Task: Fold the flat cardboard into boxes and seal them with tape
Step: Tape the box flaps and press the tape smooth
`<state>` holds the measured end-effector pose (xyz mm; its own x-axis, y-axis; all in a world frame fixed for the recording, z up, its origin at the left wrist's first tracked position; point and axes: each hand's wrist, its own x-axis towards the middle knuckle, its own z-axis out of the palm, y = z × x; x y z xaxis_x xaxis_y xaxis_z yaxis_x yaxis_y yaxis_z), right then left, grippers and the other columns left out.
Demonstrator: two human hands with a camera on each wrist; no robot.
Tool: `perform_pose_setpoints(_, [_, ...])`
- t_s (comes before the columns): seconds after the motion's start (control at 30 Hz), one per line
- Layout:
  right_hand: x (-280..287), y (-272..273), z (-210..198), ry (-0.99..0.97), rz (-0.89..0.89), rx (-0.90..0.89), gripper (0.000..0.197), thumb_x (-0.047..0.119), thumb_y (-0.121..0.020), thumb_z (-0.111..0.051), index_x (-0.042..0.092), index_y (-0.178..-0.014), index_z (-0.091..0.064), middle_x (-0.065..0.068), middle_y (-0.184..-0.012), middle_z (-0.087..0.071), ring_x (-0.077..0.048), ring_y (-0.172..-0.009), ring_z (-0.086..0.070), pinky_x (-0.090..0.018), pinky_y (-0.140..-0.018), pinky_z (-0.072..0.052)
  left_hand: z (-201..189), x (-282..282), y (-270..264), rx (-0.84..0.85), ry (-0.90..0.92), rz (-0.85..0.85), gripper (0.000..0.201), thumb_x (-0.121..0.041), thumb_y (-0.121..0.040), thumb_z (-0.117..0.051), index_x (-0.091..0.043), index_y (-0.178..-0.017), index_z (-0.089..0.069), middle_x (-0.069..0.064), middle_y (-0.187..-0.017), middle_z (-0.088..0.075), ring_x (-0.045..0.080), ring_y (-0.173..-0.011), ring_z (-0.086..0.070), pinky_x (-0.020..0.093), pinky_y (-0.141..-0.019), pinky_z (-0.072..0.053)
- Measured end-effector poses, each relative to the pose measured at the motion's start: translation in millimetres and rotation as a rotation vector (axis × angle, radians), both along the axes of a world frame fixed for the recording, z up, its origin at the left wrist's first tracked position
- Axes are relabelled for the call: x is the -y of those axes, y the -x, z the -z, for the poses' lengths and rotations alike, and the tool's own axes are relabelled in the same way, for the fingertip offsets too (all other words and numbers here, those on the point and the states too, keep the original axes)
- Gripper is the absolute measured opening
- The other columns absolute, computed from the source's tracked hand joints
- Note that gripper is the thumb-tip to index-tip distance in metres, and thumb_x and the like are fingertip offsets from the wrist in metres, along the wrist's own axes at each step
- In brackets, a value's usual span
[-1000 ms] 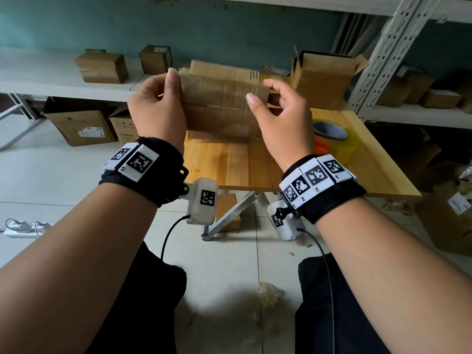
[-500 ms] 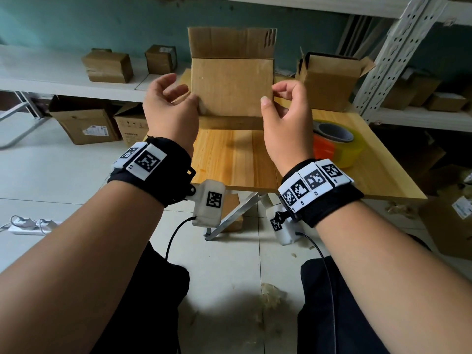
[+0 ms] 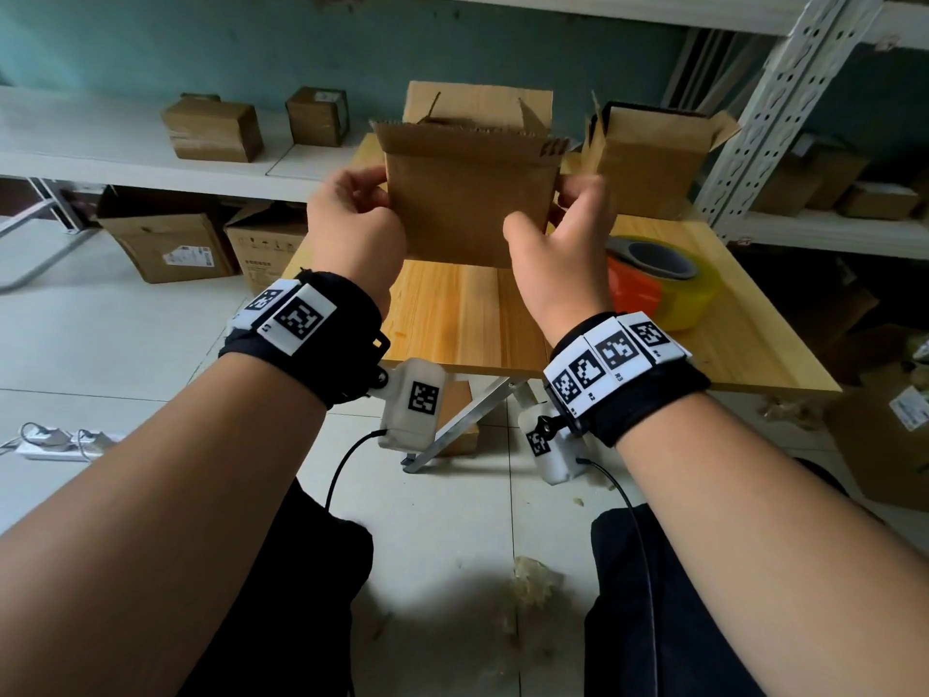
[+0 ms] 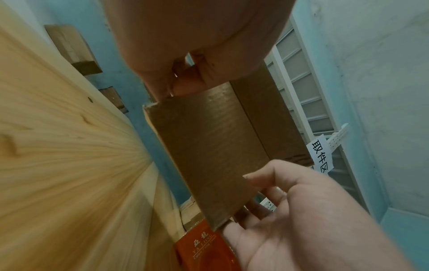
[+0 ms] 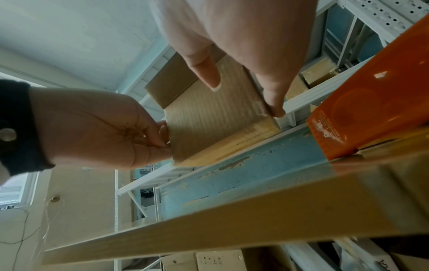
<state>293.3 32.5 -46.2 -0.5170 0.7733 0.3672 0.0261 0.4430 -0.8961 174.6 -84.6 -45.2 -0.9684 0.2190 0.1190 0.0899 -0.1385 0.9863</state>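
Both hands hold a brown cardboard box (image 3: 472, 203) upright above the wooden table (image 3: 452, 319). It is opened into a sleeve, with its top flaps standing up. My left hand (image 3: 367, 203) grips its left edge; the fingertips (image 4: 181, 88) pinch that edge. My right hand (image 3: 563, 208) grips the right edge, with the thumb (image 5: 206, 73) on the near face and the fingers round the side. In the wrist views the cardboard (image 4: 209, 152) (image 5: 213, 117) spans between the two hands. A tape roll (image 3: 658, 279) with an orange core lies on the table right of my right hand.
An open cardboard box (image 3: 648, 158) stands at the table's back right. Small closed boxes (image 3: 211, 128) sit on the white shelf at left, with larger cartons (image 3: 166, 244) below it. A metal rack upright (image 3: 764, 103) rises at right. A power strip (image 3: 55, 445) lies on the floor.
The cardboard was held flat a second ago, then lifted upright. Now it has spread open into a sleeve and my hands have shifted to its two side edges.
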Motion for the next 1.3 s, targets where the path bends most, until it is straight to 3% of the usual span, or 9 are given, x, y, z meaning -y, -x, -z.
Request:
perform_pose_setpoints(0.2, [1.7, -0.9, 2.2, 0.14, -0.05, 0.043, 0.053, 0.015, -0.094, -0.067, 0.021, -0.132, -0.031, -0.001, -0.118, -0.054, -0.012, -0.092, -0.061, -0.011, -0.057, -0.045, 0.4, -1.2, -0.7, 0.074, 0.001, -0.031, 0.032, 0.004, -0.086, -0.044, -0.024, -0.088, -0.06, 0.006, -0.095, -0.064, 0.022, -0.087, -0.061, 0.039, -0.077, -0.057])
perform_pose_setpoints(0.33, [-0.1, -2.5, 1.7, 0.221, -0.057, 0.081, 0.074, 0.008, -0.095, -0.062, 0.028, -0.152, -0.019, -0.001, -0.131, -0.049, -0.016, -0.105, -0.059, -0.017, -0.065, -0.045, 7.7, -0.6, 8.1, 0.213, -0.02, -0.017, 0.034, -0.003, -0.064, -0.033, -0.025, -0.071, -0.057, 0.004, -0.078, -0.057, 0.022, -0.068, -0.052, 0.033, -0.059, -0.043])
perform_pose_setpoints(0.4, [2.0, -0.9, 1.6, 0.285, -0.089, 0.115, 0.092, 0.004, -0.093, -0.06, 0.034, -0.162, -0.006, -0.004, -0.159, -0.035, -0.024, -0.134, -0.05, -0.022, -0.086, -0.051, 5.0, -0.4, 7.0, 0.266, -0.013, -0.017, 0.029, -0.005, -0.069, -0.035, -0.023, -0.073, -0.057, 0.002, -0.074, -0.056, 0.021, -0.065, -0.052, 0.03, -0.057, -0.041])
perform_pose_setpoints(0.47, [7.1, 3.1, 3.3, 0.271, -0.107, 0.203, 0.097, 0.008, -0.086, -0.061, 0.036, -0.163, -0.009, -0.003, -0.165, -0.029, -0.029, -0.144, -0.043, -0.037, -0.107, -0.049, 6.0, -1.4, 5.7, 0.327, 0.0, -0.027, 0.028, -0.003, -0.09, -0.038, -0.022, -0.079, -0.056, 0.0, -0.079, -0.056, 0.019, -0.071, -0.053, 0.031, -0.065, -0.046])
perform_pose_setpoints(0.7, [7.8, 11.6, 15.7, 0.254, -0.075, 0.349, 0.061, -0.001, -0.086, -0.056, 0.017, -0.142, -0.041, -0.006, -0.141, -0.046, -0.026, -0.12, -0.055, -0.033, -0.091, -0.046, 17.7, -1.4, 6.2, 0.33, 0.107, 0.054, 0.037, 0.003, -0.102, -0.047, -0.029, -0.084, -0.051, -0.008, -0.084, -0.052, 0.005, -0.071, -0.051, 0.021, -0.067, -0.047])
perform_pose_setpoints(0.87, [12.3, 11.6, 10.0, 0.348, -0.06, 0.273, 0.081, 0.004, -0.098, -0.051, 0.021, -0.165, -0.009, -0.006, -0.169, -0.022, -0.03, -0.15, -0.036, -0.046, -0.121, -0.037, 3.5, -3.7, 8.1, 0.341, -0.004, -0.018, 0.034, 0.003, -0.101, -0.043, -0.023, -0.094, -0.062, 0.001, -0.096, -0.067, 0.018, -0.092, -0.066, 0.027, -0.08, -0.054])
perform_pose_setpoints(1.03, [9.9, 3.1, 5.9, 0.249, -0.046, 0.186, 0.069, 0.01, -0.103, -0.046, 0.025, -0.163, -0.017, -0.008, -0.165, -0.029, -0.031, -0.144, -0.044, -0.05, -0.115, -0.046, -6.3, 5.8, 13.6, 0.307, -0.095, -0.032, 0.031, -0.001, -0.1, -0.045, -0.018, -0.113, -0.068, 0.012, -0.123, -0.071, 0.021, -0.113, -0.068, 0.037, -0.105, -0.055])
perform_pose_setpoints(1.17, [-1.6, -7.4, 2.2, 0.196, -0.023, 0.135, 0.06, 0.015, -0.105, -0.046, 0.024, -0.161, -0.026, -0.004, -0.164, -0.034, -0.024, -0.142, -0.042, -0.031, -0.104, -0.04, -12.1, 11.9, 13.4, 0.298, -0.134, -0.049, 0.029, -0.002, -0.102, -0.045, -0.017, -0.106, -0.07, 0.009, -0.108, -0.073, 0.019, -0.099, -0.07, 0.029, -0.088, -0.056])
perform_pose_setpoints(1.3, [-7.4, -13.1, -1.1, 0.19, 0.005, 0.09, 0.05, 0.016, -0.106, -0.044, 0.024, -0.155, -0.038, -0.003, -0.159, -0.043, -0.019, -0.137, -0.048, -0.03, -0.101, -0.04, -15.9, 16.7, 11.3, 0.306, -0.148, -0.026, 0.018, -0.015, -0.102, -0.053, -0.018, -0.109, -0.07, 0.007, -0.122, -0.074, 0.018, -0.104, -0.071, 0.028, -0.085, -0.052])
